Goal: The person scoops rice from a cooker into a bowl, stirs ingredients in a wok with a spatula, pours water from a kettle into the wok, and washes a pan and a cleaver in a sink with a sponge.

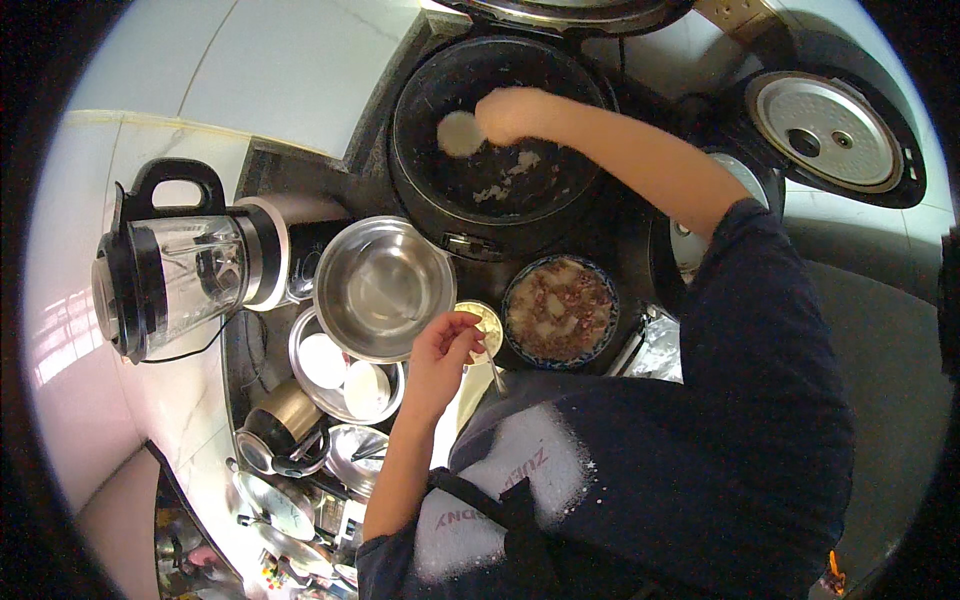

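My right hand (516,116) is over the round black electric pan (480,214), its fingers at the edge of a pale round disc (460,135). Its fingertips are hidden from above. Pale crumbly scraps (504,181) lie on the pan's dark floor. Closer to my body, my left hand (444,356) has its fingers curled beside a small bowl of pale yellow food (487,324). A metal spoon (496,375) slants down from those fingertips; whether they grip it is unclear. A blue-rimmed bowl of minced meat filling (561,311) stands to the right, below the pan.
Left of my hands are a steel basin (384,289), a steel bowl (295,352) holding white containers (366,390), a blender (202,259) and a kettle (281,427). A rice cooker's raised lid (829,131) is at the right. The pan's lid (562,13) stands raised behind it.
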The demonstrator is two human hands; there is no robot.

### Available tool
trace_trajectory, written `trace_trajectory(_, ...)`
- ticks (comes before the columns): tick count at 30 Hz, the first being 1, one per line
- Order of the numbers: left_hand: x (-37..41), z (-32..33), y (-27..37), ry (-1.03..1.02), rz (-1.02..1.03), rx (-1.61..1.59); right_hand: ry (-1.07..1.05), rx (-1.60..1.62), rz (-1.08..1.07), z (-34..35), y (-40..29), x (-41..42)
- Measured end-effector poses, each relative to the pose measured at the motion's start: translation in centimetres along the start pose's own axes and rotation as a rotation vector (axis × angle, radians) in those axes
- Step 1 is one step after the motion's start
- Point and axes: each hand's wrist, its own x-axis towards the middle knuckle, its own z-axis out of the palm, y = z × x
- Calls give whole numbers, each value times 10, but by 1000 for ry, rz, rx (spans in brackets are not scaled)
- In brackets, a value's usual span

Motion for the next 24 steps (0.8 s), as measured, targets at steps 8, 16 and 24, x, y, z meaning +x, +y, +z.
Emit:
trace_trajectory(8,-3,-2,-6,-11,-7,-11,389,-216,34,-25,33,-68)
trace_trajectory(16,-5,-4,-7,-27,13,-20,446,-529,122,-1,47,-26)
trace_trajectory(24,-10,-10,-11,-10,10,-24,259,-431,-48,4,33,-56)
